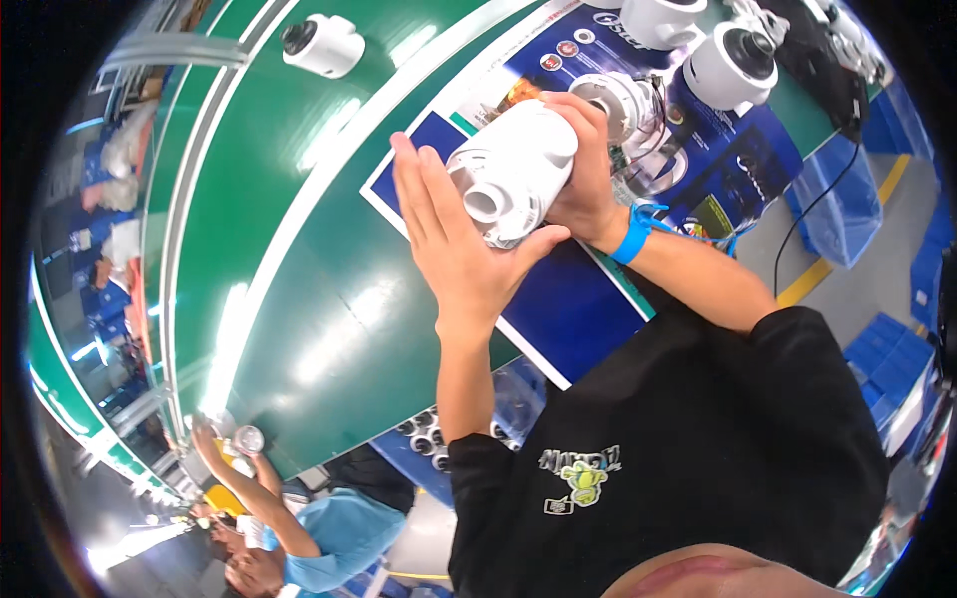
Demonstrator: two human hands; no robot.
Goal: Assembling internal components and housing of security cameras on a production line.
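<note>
While the left hand (454, 234) presses its open palm, fingers straight and together, against the white camera (513, 169), the right hand (583, 169) wraps its far side. Held between both above the blue mat (568, 309), its long axis runs near-left to far-right, round opening pointing near-left. Farther right stand more domes (733, 60); another (321, 44) lies far left on the green table (329, 309)

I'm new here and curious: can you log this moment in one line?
left hand: open palm against white camera housing | right hand: gripping housing | below: green bench
</note>
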